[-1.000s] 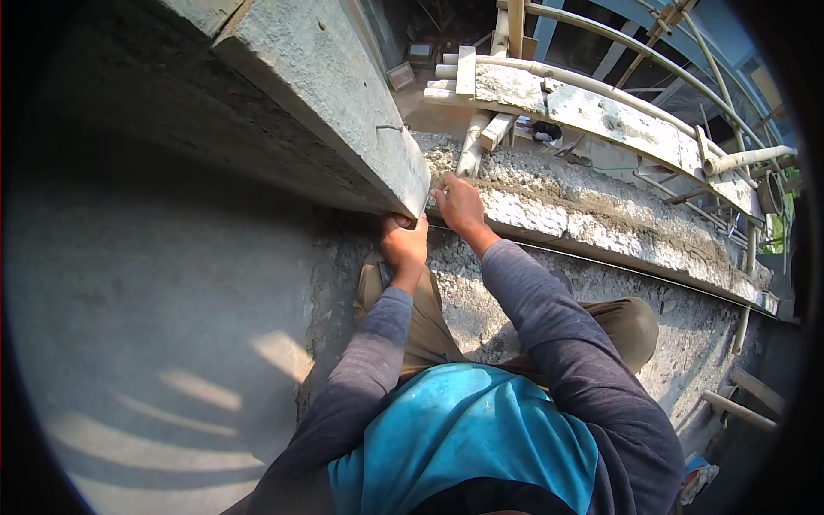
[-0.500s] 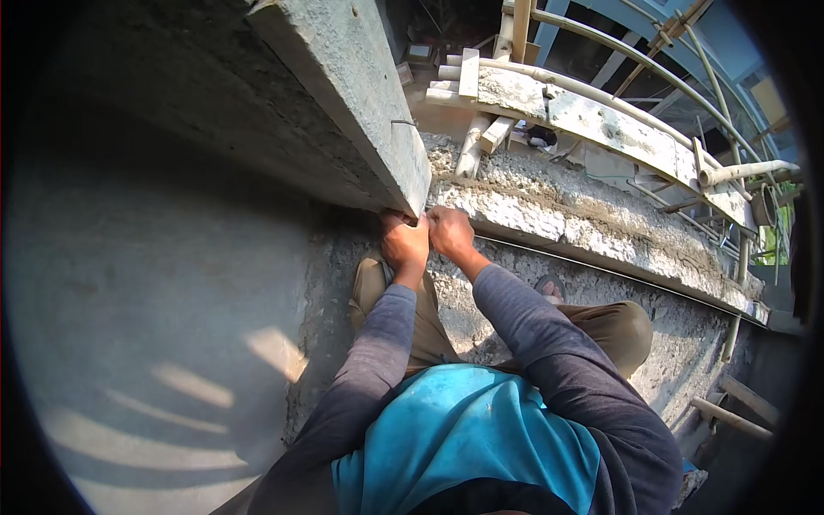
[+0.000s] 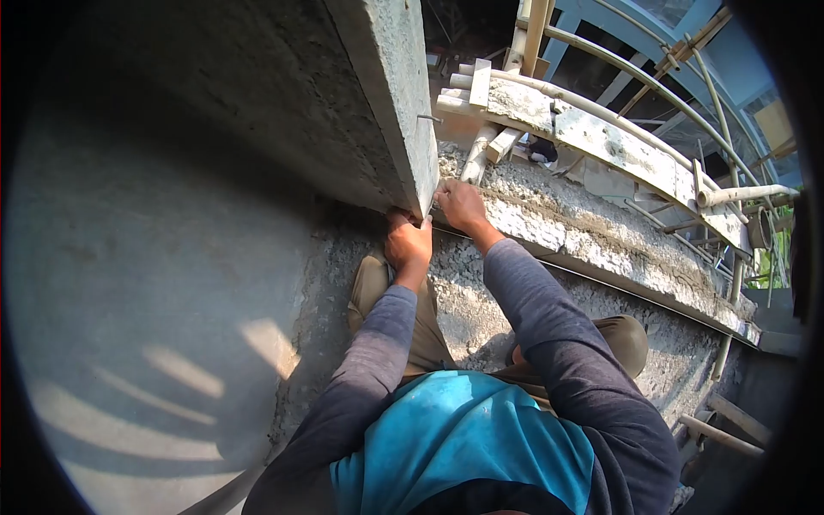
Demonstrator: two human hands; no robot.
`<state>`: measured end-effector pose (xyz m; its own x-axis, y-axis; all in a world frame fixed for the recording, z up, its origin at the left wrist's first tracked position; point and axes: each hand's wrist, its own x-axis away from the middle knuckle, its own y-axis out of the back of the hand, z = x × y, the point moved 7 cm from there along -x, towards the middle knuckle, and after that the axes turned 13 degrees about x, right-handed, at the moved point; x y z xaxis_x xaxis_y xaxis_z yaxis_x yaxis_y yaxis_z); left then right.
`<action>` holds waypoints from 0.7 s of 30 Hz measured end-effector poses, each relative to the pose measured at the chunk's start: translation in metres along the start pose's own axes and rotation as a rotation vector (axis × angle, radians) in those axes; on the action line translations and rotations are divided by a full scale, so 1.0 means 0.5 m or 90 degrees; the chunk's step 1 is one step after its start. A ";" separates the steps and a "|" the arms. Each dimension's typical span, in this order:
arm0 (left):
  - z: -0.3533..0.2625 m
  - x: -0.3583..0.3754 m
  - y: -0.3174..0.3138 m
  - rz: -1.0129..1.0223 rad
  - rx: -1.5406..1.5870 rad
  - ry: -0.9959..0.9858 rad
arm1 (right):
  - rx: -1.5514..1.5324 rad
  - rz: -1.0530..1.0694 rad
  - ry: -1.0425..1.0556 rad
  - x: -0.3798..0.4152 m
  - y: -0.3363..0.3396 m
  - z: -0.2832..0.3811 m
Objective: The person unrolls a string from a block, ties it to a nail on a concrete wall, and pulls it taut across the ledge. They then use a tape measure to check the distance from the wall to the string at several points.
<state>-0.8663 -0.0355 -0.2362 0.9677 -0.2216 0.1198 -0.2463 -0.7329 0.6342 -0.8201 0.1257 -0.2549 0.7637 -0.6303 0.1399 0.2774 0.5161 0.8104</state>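
A thin pale line (image 3: 601, 276) runs along the lower edge of the rough concrete ledge (image 3: 549, 225) toward the foot of a grey concrete column (image 3: 399, 94). My left hand (image 3: 408, 240) is at the column's bottom corner, fingers bent and pressed together against it; what they pinch is too small to make out. Just right of the corner, slightly higher, my right hand (image 3: 461, 206) is closed with its fingertips by the column's right face. Whatever it holds is hidden. A nail (image 3: 429, 118) sticks out of the column above.
Bamboo poles (image 3: 601, 60) and a mortar-covered plank (image 3: 592, 137) stand beyond the ledge. A smooth grey wall (image 3: 163, 257) fills the left side. Rough concrete (image 3: 468, 300) lies under my legs, with more poles (image 3: 721, 433) at the lower right.
My right hand has moved up and right, away from my left hand, and now sits by the column's right face. My left hand stays at the corner. The view has shifted slightly.
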 end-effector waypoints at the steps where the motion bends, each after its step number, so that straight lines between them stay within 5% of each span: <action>1: 0.005 -0.002 -0.002 0.002 0.021 -0.027 | -0.018 0.005 -0.058 0.006 -0.014 -0.014; 4: 0.010 -0.006 0.006 -0.005 0.087 -0.131 | -0.025 -0.008 -0.133 0.039 -0.035 -0.026; 8: 0.018 -0.021 0.014 0.029 0.090 -0.118 | -0.071 0.068 -0.160 0.084 -0.070 -0.028; 12: 0.013 -0.027 0.018 0.034 0.078 -0.113 | -0.056 -0.038 -0.016 0.093 -0.058 0.001; 17: 0.016 -0.016 0.018 0.036 0.118 -0.143 | 0.041 0.049 0.075 0.043 0.010 0.039; 21: 0.016 -0.014 0.021 0.043 0.126 -0.158 | -0.034 -0.005 0.025 0.006 -0.024 -0.015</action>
<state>-0.8761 -0.0469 -0.2366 0.9125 -0.4061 -0.0499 -0.3380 -0.8169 0.4674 -0.8169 0.1221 -0.2687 0.7836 -0.6113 0.1103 0.3129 0.5418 0.7801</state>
